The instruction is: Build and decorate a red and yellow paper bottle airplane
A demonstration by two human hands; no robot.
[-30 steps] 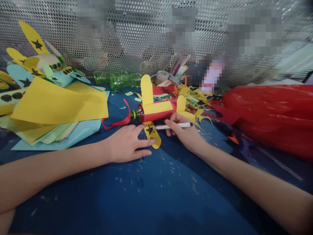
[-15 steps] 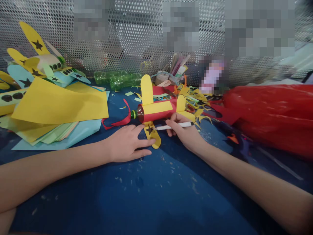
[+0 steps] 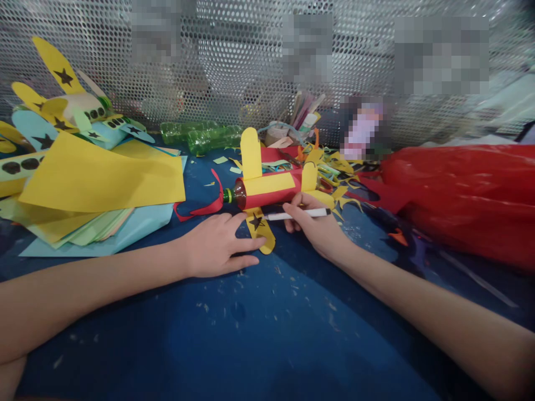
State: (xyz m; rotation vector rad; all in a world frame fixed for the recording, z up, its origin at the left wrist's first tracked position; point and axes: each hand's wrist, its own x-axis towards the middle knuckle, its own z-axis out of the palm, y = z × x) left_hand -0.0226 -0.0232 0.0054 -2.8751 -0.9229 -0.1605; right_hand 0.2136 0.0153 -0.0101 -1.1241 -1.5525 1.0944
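A toy plane made from a bottle wrapped in red and yellow paper [image 3: 271, 188] lies on its side on the blue table. Its near yellow wing [image 3: 266, 243] carries a black star [image 3: 256, 221]. My left hand [image 3: 217, 245] is spread flat, fingertips pressing on that wing's left edge and end. In my right hand [image 3: 311, 223] a white marker [image 3: 296, 214] is pinched, its tip at the right side of the star. The far yellow wing [image 3: 251, 153] sticks up, and a red paper strip [image 3: 209, 207] lies by the bottle's green neck.
Yellow and blue paper sheets [image 3: 104, 178] are stacked at left, with finished paper planes [image 3: 62, 106] behind. Green bottles [image 3: 204, 136] lie at the back against a perforated metal screen [image 3: 234, 55]. Paper scraps [image 3: 334, 167] and a red plastic bag [image 3: 460, 195] are at right.
The marker tip has shifted very slightly around the star's right side. Both hands otherwise stay in place.
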